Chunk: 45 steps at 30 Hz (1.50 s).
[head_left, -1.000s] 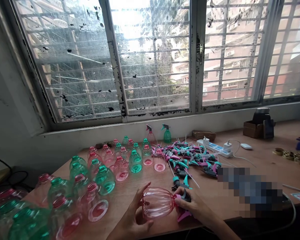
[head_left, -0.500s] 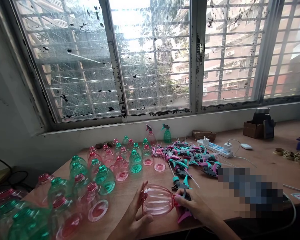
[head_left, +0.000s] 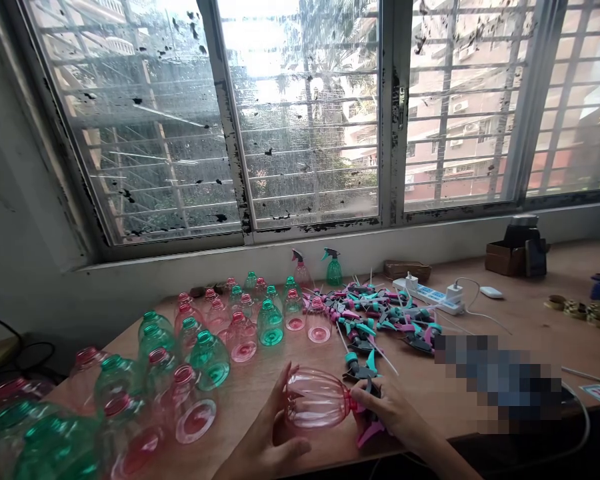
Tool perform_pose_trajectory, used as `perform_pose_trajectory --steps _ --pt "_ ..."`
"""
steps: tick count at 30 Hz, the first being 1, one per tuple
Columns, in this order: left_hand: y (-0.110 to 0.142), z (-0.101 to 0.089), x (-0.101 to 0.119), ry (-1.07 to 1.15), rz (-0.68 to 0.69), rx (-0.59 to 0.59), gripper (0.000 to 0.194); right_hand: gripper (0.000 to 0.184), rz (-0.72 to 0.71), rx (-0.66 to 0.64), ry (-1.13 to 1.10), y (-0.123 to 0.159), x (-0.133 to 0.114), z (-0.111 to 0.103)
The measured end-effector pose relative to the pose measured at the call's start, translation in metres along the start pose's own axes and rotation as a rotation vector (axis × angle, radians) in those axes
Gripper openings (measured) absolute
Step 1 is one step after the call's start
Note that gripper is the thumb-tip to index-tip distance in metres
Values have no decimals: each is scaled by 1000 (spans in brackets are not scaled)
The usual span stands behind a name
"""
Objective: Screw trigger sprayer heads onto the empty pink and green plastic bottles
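A clear pink spray bottle [head_left: 317,399] lies sideways between my two hands, its neck pointing right. My left hand [head_left: 273,427] is curved round the bottle's base, fingers behind it, with the thumb spread below and apart from the wall. At the neck, my right hand [head_left: 383,403] grips a pink and dark grey trigger spray head [head_left: 371,427], thumb close to the collar. The head meets the neck; how far it is threaded on is hidden by my fingers. Just beyond the right hand lies a loose teal spray head [head_left: 361,365].
Several pink and green bottles without heads [head_left: 210,360] stand on the left of the wooden table. A heap of trigger heads [head_left: 365,310] lies mid-table. Two bottles with heads [head_left: 334,270] stand by the window wall. A power strip [head_left: 430,295] and a blurred-out object [head_left: 500,380] are on the right.
The bottle has turned slightly about its length. My left thumb has moved down and away from the bottle. My right hand stays at the neck.
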<state>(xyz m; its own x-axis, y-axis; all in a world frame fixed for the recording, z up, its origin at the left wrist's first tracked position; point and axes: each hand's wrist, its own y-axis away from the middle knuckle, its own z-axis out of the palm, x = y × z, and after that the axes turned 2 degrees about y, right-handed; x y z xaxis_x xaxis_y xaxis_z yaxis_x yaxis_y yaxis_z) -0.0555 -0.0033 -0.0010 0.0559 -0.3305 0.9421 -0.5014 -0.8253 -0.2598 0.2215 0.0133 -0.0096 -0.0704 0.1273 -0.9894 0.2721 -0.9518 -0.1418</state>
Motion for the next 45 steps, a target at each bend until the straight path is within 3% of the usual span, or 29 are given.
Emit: perform_pose_trajectory --steps 7,13,18,24,27,31,37,42,45 --pt "-4 4 9 58 -43 -3 94 52 -16 -14 -10 -1 1 2" --pt "-3 2 -6 -76 53 106 86 51 -17 -41 -51 -3 5 1" --pt "0 -2 -14 5 -32 80 103 50 -7 -34 -43 -2 5 2" --pt "-1 -3 -7 -11 -114 97 90 54 -37 -34 71 0 -1 1" --pt "-3 -2 -6 -77 -37 152 89 55 -48 -21 112 1 -5 1" --pt "-5 2 -4 -254 54 193 74 55 -38 4 117 1 -7 1" --pt "-3 2 -4 32 2 182 106 53 -43 10 89 -1 0 1" --pt "-2 -3 3 -15 -76 147 79 52 -51 -10 42 -1 3 1" --pt "-2 -2 6 7 -97 105 80 52 -55 -24 12 -1 2 1"
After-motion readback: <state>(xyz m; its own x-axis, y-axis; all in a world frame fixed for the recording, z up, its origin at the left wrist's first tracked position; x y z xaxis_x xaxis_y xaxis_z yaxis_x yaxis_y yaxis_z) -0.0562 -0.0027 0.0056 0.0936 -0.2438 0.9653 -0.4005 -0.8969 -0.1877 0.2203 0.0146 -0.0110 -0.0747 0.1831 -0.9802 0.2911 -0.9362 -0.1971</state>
